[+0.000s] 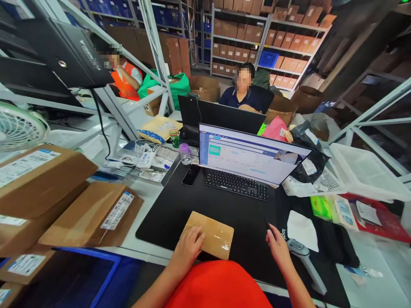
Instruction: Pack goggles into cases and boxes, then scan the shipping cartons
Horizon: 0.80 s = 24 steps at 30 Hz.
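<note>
in the head view, a small brown package (213, 233) lies flat on a black mat (245, 220) spread over the tabletop (362, 295), close in front of the wearer's red top. its long axis runs roughly left to right, the right end slanting nearer the body, where clear tape shines. the left hand (189, 248) is the nearer one: it already touches the package, its fingers laid over the left end. whether they grip or merely rest, i cannot tell.

the right hand (278, 246) is apart from it, off to the right, with bare mat between, so the package lies to the left of those fingers. they are closed round a thin dark tool (267, 223), too small to name, slanting up and away from the body. just right of that hand are a grey scanner (303, 254) and a white sheet (302, 230); the keyboard (236, 184) sits beyond the package.
</note>
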### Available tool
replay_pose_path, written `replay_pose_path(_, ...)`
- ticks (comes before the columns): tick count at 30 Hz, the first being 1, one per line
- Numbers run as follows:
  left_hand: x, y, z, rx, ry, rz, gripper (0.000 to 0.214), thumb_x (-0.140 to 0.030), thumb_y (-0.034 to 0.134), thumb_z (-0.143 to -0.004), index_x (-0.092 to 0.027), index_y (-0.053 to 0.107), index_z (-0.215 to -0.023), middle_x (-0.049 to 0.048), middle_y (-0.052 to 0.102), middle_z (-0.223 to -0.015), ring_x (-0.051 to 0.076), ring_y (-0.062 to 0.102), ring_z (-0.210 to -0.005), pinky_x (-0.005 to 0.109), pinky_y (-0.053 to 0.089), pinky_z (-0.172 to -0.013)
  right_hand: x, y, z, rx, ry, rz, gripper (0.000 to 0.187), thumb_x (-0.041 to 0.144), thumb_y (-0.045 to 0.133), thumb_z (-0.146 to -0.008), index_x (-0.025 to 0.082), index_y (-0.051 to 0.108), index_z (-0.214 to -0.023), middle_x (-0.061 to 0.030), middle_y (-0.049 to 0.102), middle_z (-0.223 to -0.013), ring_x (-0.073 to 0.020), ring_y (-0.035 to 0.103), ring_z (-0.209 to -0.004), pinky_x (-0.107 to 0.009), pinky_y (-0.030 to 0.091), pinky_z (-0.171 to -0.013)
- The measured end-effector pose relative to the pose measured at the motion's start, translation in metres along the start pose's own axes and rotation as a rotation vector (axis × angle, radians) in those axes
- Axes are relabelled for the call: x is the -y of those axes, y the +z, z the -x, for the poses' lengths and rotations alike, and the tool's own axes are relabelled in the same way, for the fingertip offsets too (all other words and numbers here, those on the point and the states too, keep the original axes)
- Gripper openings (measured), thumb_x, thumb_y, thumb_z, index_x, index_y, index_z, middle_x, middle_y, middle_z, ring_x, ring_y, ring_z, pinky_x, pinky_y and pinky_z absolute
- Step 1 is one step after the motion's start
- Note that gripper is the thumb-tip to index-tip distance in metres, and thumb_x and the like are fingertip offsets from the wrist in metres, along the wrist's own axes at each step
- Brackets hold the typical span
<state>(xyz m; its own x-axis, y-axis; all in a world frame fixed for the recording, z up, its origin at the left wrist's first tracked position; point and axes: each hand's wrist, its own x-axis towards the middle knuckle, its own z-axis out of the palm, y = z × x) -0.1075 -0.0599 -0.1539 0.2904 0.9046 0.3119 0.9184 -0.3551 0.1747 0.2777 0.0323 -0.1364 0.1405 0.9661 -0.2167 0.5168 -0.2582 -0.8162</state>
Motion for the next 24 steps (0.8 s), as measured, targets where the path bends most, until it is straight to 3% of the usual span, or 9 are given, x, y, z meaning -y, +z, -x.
replay_pose_path(2, 0.000, 0.005, 0.020, -0.129, 0.038, -0.028, 0.033, -0.010, 0.048, -0.095, -0.020, 0.066, -0.121, 0.0109, 0.073, -0.119, 0.027, 0.069, -0.113, 0.041, 0.060, -0.095, 0.037, 0.014, 0.017, 0.138, -0.202, 0.139, 0.060, 0.057, 0.042, -0.093, 0.016, 0.059, -0.134, -0.0022, 0.066, -0.073, -0.0213, 0.065, -0.072, -0.034, 0.052, -0.073)
replay_pose_path(5, -0.001, 0.005, 0.036, -0.255, 0.047, -0.027, 0.036, -0.009, 0.039, -0.099, -0.018, 0.067, -0.121, 0.0087, 0.076, -0.113, 0.023, 0.071, -0.110, 0.033, 0.062, -0.090, 0.101, 0.045, 0.038, 0.443, -0.445, 0.358, 0.050, 0.052, 0.037, -0.099, 0.024, 0.063, -0.132, -0.0050, 0.074, -0.089, -0.0232, 0.071, -0.085, -0.037, 0.054, -0.083)
replay_pose_path(8, -0.005, 0.002, 0.035, -0.332, 0.024, 0.008, 0.036, -0.007, 0.039, -0.099, -0.018, 0.069, -0.117, 0.0084, 0.076, -0.110, 0.022, 0.072, -0.108, 0.033, 0.063, -0.091, 0.155, 0.081, 0.049, 0.575, -0.632, 0.534, 0.044, 0.052, 0.043, -0.101, 0.027, 0.066, -0.128, -0.0052, 0.076, -0.100, -0.0239, 0.071, -0.100, -0.036, 0.054, -0.090)
replay_pose_path(10, -0.008, 0.000, 0.032, -0.362, 0.007, 0.034, 0.037, -0.007, 0.038, -0.099, -0.017, 0.070, -0.115, 0.0093, 0.076, -0.106, 0.022, 0.072, -0.106, 0.033, 0.064, -0.089, 0.176, 0.104, 0.052, 0.616, -0.723, 0.615, 0.041, 0.051, 0.051, -0.099, 0.024, 0.065, -0.127, -0.0058, 0.074, -0.108, -0.0236, 0.069, -0.106, -0.037, 0.054, -0.092)
replay_pose_path(16, -0.014, -0.005, 0.031, -0.369, -0.073, 0.141, 0.036, -0.009, 0.039, -0.100, -0.017, 0.071, -0.114, 0.0110, 0.074, -0.101, 0.022, 0.070, -0.101, 0.034, 0.064, -0.087, 0.197, 0.140, 0.056, 0.678, -0.791, 0.741, 0.038, 0.041, 0.063, -0.097, 0.017, 0.061, -0.126, -0.0087, 0.062, -0.127, -0.0244, 0.064, -0.109, -0.045, 0.057, -0.091)
replay_pose_path(20, -0.015, -0.003, 0.032, -0.363, -0.105, 0.192, 0.034, -0.009, 0.041, -0.100, -0.018, 0.072, -0.111, 0.0099, 0.073, -0.101, 0.021, 0.070, -0.100, 0.033, 0.064, -0.086, 0.203, 0.144, 0.059, 0.691, -0.766, 0.852, 0.037, 0.042, 0.062, -0.097, 0.017, 0.061, -0.125, -0.0079, 0.064, -0.125, -0.0235, 0.065, -0.106, -0.044, 0.058, -0.090)
replay_pose_path(24, -0.013, 0.002, 0.031, -0.410, -0.111, 0.203, 0.030, -0.009, 0.043, -0.099, -0.017, 0.071, -0.105, 0.0094, 0.073, -0.100, 0.021, 0.069, -0.100, 0.031, 0.063, -0.085, 0.206, 0.133, 0.064, 0.676, -0.702, 0.993, 0.032, 0.035, 0.060, -0.098, 0.015, 0.065, -0.122, -0.0100, 0.073, -0.108, -0.0221, 0.071, -0.094, -0.037, 0.058, -0.085)
